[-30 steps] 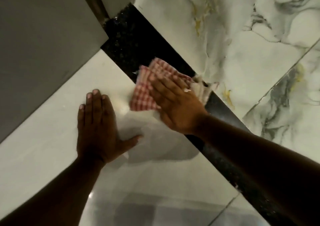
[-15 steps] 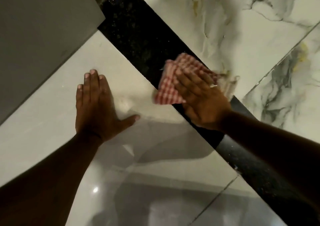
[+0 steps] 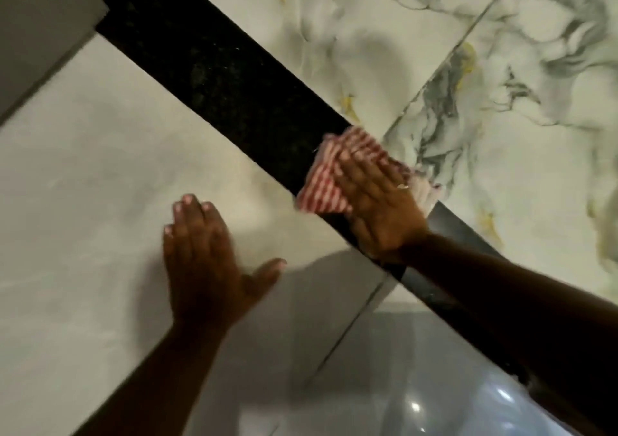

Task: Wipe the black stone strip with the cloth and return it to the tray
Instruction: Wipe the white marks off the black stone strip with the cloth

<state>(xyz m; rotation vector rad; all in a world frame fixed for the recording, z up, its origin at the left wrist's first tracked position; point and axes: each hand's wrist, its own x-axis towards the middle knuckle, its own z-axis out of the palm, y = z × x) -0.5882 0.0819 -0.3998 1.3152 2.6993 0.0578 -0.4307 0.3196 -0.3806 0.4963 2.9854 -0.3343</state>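
Diagonally across the floor runs the black stone strip, from the top left corner of the view down toward the lower right, where the right forearm covers its far end. On it, about midway along the visible run, lies the red-and-white checked cloth, bunched and spilling slightly over both long edges of the strip. The right hand lies flat on top of the cloth, palm down, fingers extended and held close together, pressing the fabric onto the stone; a pale frayed part of the cloth shows past the hand on the veined side.

Beside the strip's near edge, the left hand rests palm down on the plain cream floor tile, its four fingers together and the thumb splayed out toward the strip. It holds nothing and stays apart from the cloth.

Beyond the strip's far edge lie grey-veined marble tiles with yellow streaks and a dark grout line. A grey panel overlaps the strip's upper end at the top left corner. Motion blur softens the cloth's pattern.
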